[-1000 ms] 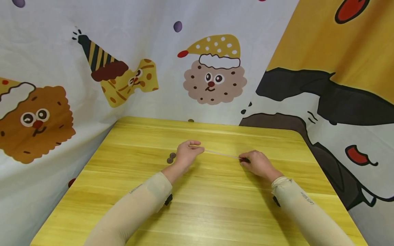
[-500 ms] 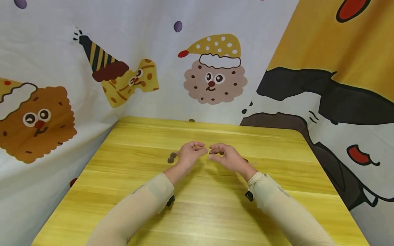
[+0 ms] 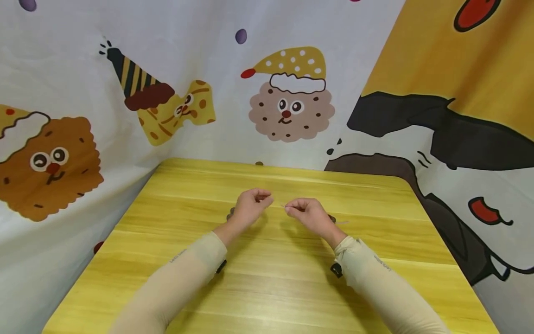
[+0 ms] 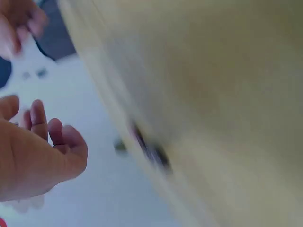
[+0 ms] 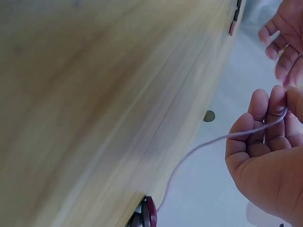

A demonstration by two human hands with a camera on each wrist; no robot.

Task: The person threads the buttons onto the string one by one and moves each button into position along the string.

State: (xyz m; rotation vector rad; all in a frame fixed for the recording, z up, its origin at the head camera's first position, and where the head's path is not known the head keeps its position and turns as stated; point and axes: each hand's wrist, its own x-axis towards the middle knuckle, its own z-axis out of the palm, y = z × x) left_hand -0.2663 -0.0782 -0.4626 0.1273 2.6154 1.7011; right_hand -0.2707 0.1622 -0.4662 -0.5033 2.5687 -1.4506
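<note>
A thin pale purple string (image 5: 203,144) runs from my right hand (image 3: 308,214), whose thumb and forefinger pinch it near one end. In the right wrist view it sags down to dark red, disc-like pieces (image 5: 150,211) on the table; in the head view those dark pieces (image 3: 332,218) show just behind the right hand. My left hand (image 3: 249,208) is raised just left of the string's tip, fingers loosely bent and thumb apart, holding nothing visible. Beside its wrist lie small dark round pieces (image 3: 230,215), partly hidden by the hand and blurred in the left wrist view.
The yellow wood-grain table (image 3: 267,278) spreads beneath both forearms. A white cloth with cartoon prints (image 3: 200,46) hangs behind its far edge and along its left side. A short length of string (image 3: 343,222) lies right of the right-hand dark pieces.
The string was stretched between both hands a second ago. My right hand let go of the dark pieces, moved left to my left hand and now pinches the string; the left has drawn slightly away.
</note>
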